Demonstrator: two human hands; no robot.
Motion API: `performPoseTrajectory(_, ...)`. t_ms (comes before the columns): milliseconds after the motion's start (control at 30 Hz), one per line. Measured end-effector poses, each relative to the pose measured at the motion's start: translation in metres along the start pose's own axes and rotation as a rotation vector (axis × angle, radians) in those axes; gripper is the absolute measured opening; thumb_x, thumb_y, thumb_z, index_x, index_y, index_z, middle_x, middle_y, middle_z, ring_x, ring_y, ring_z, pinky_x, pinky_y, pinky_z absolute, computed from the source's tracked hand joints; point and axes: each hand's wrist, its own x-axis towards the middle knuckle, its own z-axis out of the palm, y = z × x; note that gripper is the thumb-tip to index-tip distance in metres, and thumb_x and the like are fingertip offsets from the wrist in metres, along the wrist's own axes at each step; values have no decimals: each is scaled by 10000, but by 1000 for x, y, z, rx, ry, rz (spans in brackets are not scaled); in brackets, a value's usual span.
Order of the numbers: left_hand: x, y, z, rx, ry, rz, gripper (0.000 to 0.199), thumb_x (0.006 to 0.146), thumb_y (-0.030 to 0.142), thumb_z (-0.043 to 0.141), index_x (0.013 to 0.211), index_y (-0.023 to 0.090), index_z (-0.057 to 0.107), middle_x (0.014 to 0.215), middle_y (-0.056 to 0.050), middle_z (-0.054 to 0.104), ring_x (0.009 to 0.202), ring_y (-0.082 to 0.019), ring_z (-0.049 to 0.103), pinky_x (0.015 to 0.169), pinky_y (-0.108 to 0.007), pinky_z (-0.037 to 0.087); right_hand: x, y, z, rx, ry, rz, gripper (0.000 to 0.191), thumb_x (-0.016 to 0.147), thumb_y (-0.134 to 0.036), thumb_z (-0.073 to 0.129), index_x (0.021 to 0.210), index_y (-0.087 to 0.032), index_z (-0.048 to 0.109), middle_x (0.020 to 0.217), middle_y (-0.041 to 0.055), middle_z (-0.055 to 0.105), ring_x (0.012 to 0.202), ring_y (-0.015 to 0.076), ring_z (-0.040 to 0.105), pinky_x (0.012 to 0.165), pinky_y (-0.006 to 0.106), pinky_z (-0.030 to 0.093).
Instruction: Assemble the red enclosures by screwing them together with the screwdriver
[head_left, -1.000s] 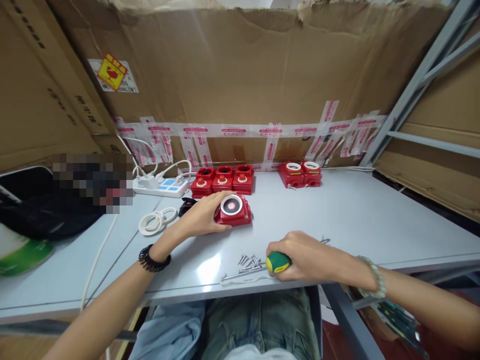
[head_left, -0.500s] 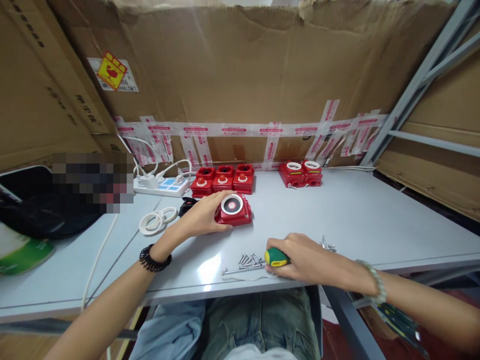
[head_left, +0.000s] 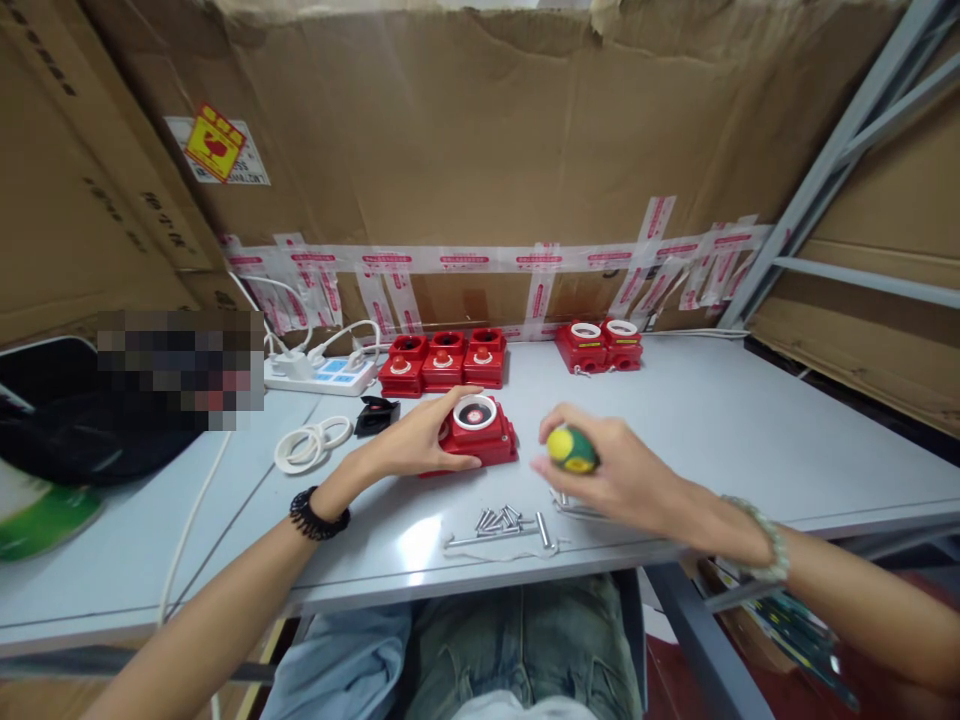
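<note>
My left hand (head_left: pixel 420 435) is closed around the left side of a red housing (head_left: pixel 487 440) with a white ring (head_left: pixel 475 412) on top, which rests on the table. In my right hand (head_left: pixel 607 460) is a screwdriver; its green and yellow handle (head_left: pixel 574 450) shows, while its shaft is hidden. This hand is slightly blurred and apart from the housing. Between the hands and the front edge lie several silver screws (head_left: pixel 497 520) and a metal T-shaped tool (head_left: pixel 499 538). More small metal pieces (head_left: pixel 574 505) lie partly under my right hand.
Three red units (head_left: pixel 442 362) stand at the back, with two more red housings (head_left: pixel 600 347) to their right. White rings (head_left: pixel 311 445), a black piece (head_left: pixel 376 417) and a power strip (head_left: pixel 322 376) with cables are on the left. A cardboard wall (head_left: pixel 480 150) closes the back.
My right hand has lifted the screwdriver up and away from the screws, uncovering the end of the metal tool. My left hand has drawn the red housing slightly toward me and right.
</note>
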Motion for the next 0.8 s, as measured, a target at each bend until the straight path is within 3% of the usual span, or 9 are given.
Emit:
performPoseTrajectory(100, 7, 4, 4, -43, -16, 39, 780, 709, 453, 766, 1371, 243, 409, 1305, -114, 614, 1151, -293, 622, 980, -456, 497, 22, -7, -14, 121, 376, -157, 267, 867, -412, 570, 734, -197, 485, 633, -40, 475, 546, 77, 398, 514, 223, 342)
performPoseTrajectory(167, 11, 6, 6, -62, -16, 73, 763, 712, 447, 766, 1358, 242, 416, 1318, -108, 607, 1167, -284, 615, 992, -447, 493, 38, -9, -18, 95, 473, -214, 296, 856, -418, 586, 690, -192, 489, 583, -50, 448, 533, 74, 393, 514, 231, 330)
performPoseTrajectory(300, 16, 7, 12, -70, -1, 72, 784, 710, 458, 763, 1366, 236, 397, 1322, -109, 602, 1152, -279, 624, 980, -436, 506, 63, -3, -9, 168, 527, -241, 345, 824, -371, 605, 595, -200, 413, 524, -66, 377, 496, 64, 342, 475, 236, 295)
performPoseTrajectory(400, 16, 5, 14, -70, 1, 60, 794, 711, 473, 760, 1371, 233, 388, 1311, -115, 608, 1136, -287, 633, 968, -444, 512, 72, 2, 0, 192, 614, -244, 260, 782, -295, 621, 629, -203, 433, 550, -64, 418, 514, 69, 376, 492, 236, 333)
performPoseTrajectory(567, 15, 6, 13, -74, 13, 73, 780, 715, 463, 760, 1370, 237, 402, 1339, -113, 588, 1177, -291, 605, 1012, -454, 482, 76, 4, 4, 223, 686, -241, 158, 766, -245, 594, 746, -213, 441, 597, -78, 441, 512, 66, 388, 497, 226, 350)
performPoseTrajectory(800, 16, 6, 13, -93, 4, 69, 754, 711, 443, 770, 1346, 231, 422, 1325, -104, 590, 1168, -280, 600, 1019, -448, 472, 79, 5, 4, 182, 707, -277, 159, 763, -215, 590, 759, -215, 431, 607, -81, 430, 512, 64, 382, 500, 227, 347)
